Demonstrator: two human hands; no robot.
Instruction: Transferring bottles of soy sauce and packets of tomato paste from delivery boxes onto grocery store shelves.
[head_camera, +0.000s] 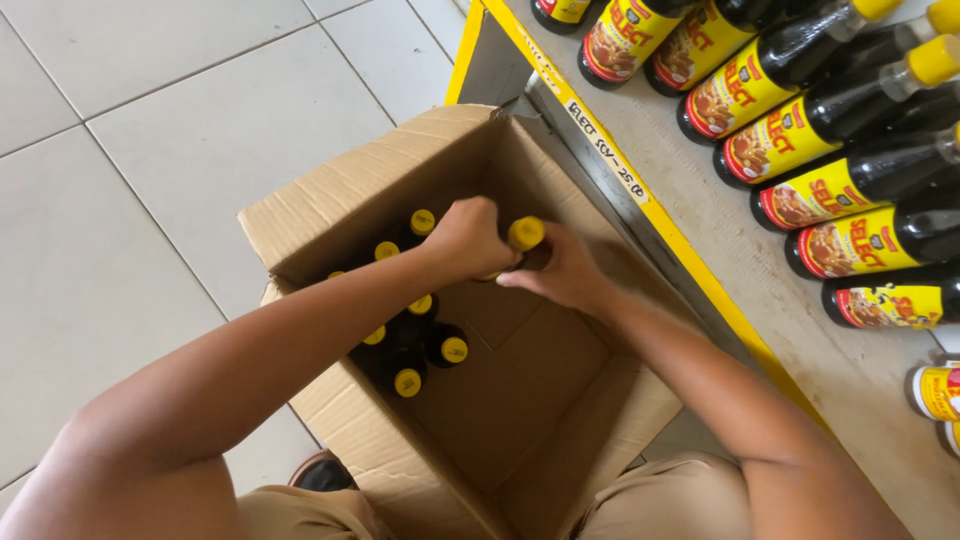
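Head view is looking down on a pale tiled floor (150, 130) filling the upper left of the frame. A grey shelf (700, 200) with a yellow front edge is running diagonally across the upper right, carrying a row of dark bottles (830, 170) with yellow-and-red labels and yellow caps. At the centre an open brown cardboard box (520, 400) is sitting on the floor, its flaps spread outward. Several dark bottles with yellow caps (425, 345) are standing upright in the box's left part, while its right part is showing bare cardboard. Just above centre, both hands are meeting around one dark, yellow-capped bottle (526, 236) above the box's far side. The left hand (468, 238) is closing around its neck, and the right hand (562, 272) is gripping it from the other side, fingers curled.
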